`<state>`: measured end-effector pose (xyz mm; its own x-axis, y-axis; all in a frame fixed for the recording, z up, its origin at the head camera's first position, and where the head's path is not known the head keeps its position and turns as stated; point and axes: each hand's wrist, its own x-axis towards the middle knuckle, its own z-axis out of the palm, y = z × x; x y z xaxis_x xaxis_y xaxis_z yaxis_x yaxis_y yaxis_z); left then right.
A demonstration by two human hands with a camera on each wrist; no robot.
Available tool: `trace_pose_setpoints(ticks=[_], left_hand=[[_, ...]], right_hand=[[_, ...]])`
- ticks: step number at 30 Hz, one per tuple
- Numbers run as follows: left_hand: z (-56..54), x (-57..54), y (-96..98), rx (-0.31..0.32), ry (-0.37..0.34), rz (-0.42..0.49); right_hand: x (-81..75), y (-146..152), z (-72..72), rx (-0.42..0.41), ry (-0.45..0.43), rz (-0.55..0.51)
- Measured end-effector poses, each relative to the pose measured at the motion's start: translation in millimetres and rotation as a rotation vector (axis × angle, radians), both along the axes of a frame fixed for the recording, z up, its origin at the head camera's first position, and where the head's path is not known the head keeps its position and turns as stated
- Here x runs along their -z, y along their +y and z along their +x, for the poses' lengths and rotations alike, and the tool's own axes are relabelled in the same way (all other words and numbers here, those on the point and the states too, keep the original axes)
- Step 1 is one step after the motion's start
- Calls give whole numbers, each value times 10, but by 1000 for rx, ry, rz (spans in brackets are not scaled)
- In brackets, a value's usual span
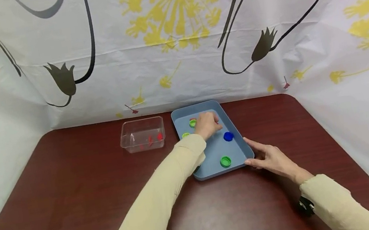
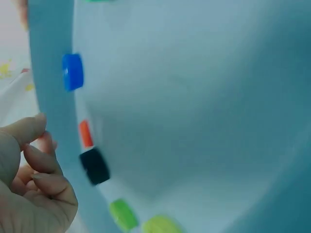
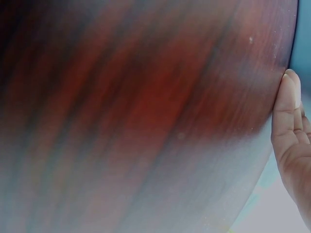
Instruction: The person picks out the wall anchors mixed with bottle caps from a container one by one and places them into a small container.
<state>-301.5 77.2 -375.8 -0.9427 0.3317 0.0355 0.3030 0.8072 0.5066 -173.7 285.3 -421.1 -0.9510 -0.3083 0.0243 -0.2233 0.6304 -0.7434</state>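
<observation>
A blue-grey tray [image 1: 213, 170] lies on the table with several small bottle caps in it. My left hand [image 1: 206, 125] hovers over its far part, thumb and fingers loosely curled. In the left wrist view nothing shows between them; a red cap [image 2: 85, 133] and a black cap [image 2: 95, 166] lie just beyond the fingertips. A blue cap [image 1: 228, 136] and a green cap [image 1: 225, 161] are nearer the front. Another green cap [image 1: 193, 123] and a yellow-green cap [image 1: 185, 135] sit by the left wall. My right hand [image 1: 275, 159] touches the tray's near right corner with extended fingers and thumb.
Left of the tray stands a clear plastic box [image 1: 141, 123] with several small red pieces inside. Dark reddish wood forms the tabletop [image 1: 85, 191]. A white patterned sheet [image 1: 179, 76] hangs behind and at both sides.
</observation>
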Motion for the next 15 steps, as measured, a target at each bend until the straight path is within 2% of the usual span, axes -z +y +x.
trace_pose_setpoints(ticks=[6,15], left_hand=[[36,142,62,-99,43,2],[26,217,127,-151,34,-60]], right_hand=[[-1,0,8,3,-4,11],[-13,2,24,11,-25,-22]])
